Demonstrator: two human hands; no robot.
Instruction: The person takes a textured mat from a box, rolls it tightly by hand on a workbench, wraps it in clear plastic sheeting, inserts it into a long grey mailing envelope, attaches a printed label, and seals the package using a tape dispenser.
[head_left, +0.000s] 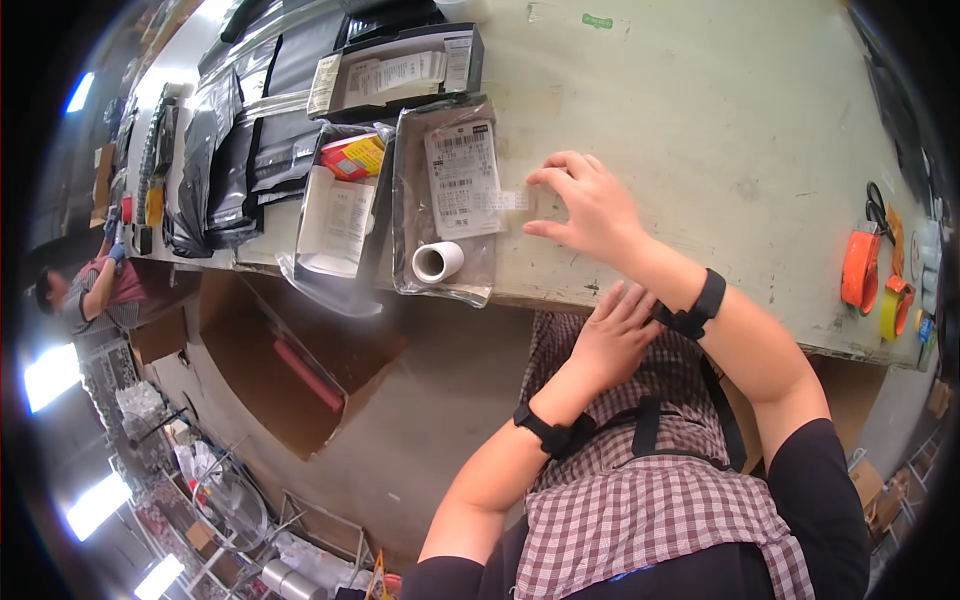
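Note:
My right hand [592,207] is over the table, its thumb and index finger spread apart with a gap between them. Just left of its fingertips, a small clear strip with fine print [512,200] sticks out from a printed paper label [465,175]. That label lies in a shallow tray lined with clear plastic [408,180], beside a white cardboard tube [437,262]. Below the table's front edge, my left hand [615,338] rests in front of my checked apron [640,500]. Its fingers are stretched out and nothing shows in them.
Left of the tray stand a box with papers and a red-yellow packet [345,215], a black box of slips [395,75] and black plastic bags [290,110]. Orange tape rolls [860,270] and scissors [878,212] lie at right. Another person [95,285] works far left.

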